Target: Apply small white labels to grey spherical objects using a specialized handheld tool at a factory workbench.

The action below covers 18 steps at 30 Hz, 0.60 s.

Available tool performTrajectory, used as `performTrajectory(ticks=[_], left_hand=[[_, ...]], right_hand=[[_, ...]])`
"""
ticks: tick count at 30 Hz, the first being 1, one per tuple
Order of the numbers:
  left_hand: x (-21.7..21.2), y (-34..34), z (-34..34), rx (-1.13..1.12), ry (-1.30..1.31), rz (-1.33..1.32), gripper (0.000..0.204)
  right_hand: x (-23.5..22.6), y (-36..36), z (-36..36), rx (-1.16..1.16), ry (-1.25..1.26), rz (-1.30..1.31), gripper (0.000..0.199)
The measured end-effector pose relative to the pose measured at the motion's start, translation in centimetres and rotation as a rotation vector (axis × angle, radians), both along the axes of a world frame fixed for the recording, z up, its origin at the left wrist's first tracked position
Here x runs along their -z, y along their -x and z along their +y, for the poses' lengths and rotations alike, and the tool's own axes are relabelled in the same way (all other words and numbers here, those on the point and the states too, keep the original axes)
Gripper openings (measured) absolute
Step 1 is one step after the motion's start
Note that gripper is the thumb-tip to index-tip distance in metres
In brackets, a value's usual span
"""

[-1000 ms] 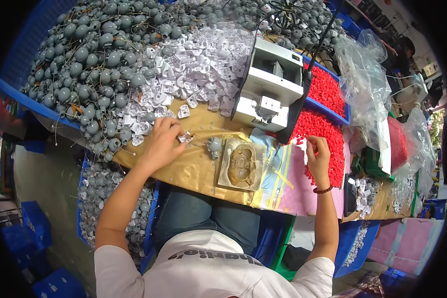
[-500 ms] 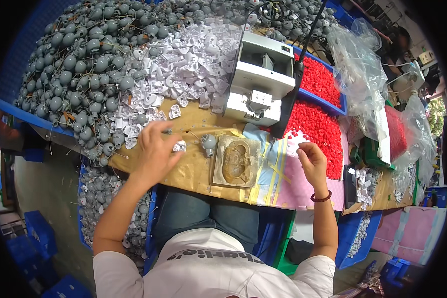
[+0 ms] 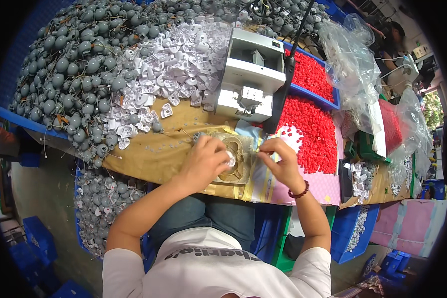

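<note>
My left hand (image 3: 203, 163) is closed on a small white plastic piece (image 3: 231, 159), which shows at its fingertips over the left part of the metal mould block (image 3: 244, 178). The block has an oval hollow. Behind the left fingers a grey ball-shaped part (image 3: 197, 135) is mostly hidden. At the block's right edge my right hand (image 3: 282, 161) pinches thumb and finger together; whatever lies between them is too small to make out. A dark bead bracelet circles that wrist.
A white machine (image 3: 251, 74) stands behind the block. Red caps (image 3: 310, 134) lie to the right, some in a blue tray (image 3: 328, 103). White plastic pieces (image 3: 184, 64) and grey ball parts (image 3: 64, 74) are heaped at the left, beside a lone white piece (image 3: 167, 110).
My left hand has moved right with the white piece, from beside the grey ball part to over the block. My right hand has come left from the red caps to the block's edge.
</note>
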State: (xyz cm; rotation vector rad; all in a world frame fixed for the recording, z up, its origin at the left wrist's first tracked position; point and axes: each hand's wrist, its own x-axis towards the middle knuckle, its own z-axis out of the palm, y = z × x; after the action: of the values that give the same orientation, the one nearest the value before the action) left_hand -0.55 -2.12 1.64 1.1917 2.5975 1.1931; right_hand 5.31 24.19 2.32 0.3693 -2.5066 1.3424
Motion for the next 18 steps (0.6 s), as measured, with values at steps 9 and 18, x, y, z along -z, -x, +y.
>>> performTrajectory(ticks=[9, 18], left_hand=[[0.5, -0.6, -0.4, -0.185, -0.019, 0.056, 0.054], [3.1, 1.1, -2.8, -0.314, 0.002, -0.034, 0.042]], right_hand=[[2.3, 2.0, -4.6, -0.151, -0.309, 0.351, 0.022], [2.2, 0.6, -5.7, -0.091, -0.435, 0.264, 0.024]])
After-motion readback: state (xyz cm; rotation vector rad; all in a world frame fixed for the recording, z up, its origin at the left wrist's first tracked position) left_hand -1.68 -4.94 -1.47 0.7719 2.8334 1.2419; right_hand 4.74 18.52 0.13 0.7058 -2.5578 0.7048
